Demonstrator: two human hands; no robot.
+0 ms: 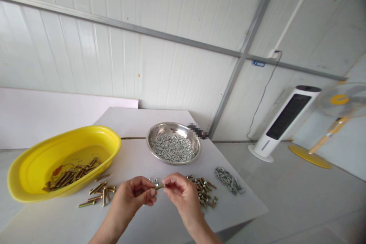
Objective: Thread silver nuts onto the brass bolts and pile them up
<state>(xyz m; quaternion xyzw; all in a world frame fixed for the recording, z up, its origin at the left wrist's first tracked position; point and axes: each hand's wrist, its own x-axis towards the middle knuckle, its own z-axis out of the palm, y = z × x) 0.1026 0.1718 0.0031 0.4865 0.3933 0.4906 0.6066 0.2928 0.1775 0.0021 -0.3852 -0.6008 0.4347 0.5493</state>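
Observation:
Between my two hands lies a brass-coloured bolt (159, 187), held roughly level above the white table. My left hand (137, 192) is closed on the bolt's left part, its head hidden by the fingers. With thumb and fingertips my right hand (180, 190) pinches the bolt's other end, where a small silvery nut (164, 185) barely shows. A few loose nuts (154, 180) sit on the table just behind my fingers. Right of my right hand is a pile of bolts with nuts on them (204, 192). Several bare bolts (100, 191) lie left of my left hand.
A yellow tub (110, 137) with more bolts stands at left. Behind my hands is a steel bowl (151, 131) of nuts. Grey washers (228, 180) are heaped near the right edge of the table (137, 156). A tower fan (286, 122) and a pedestal fan (326, 137) stand beyond.

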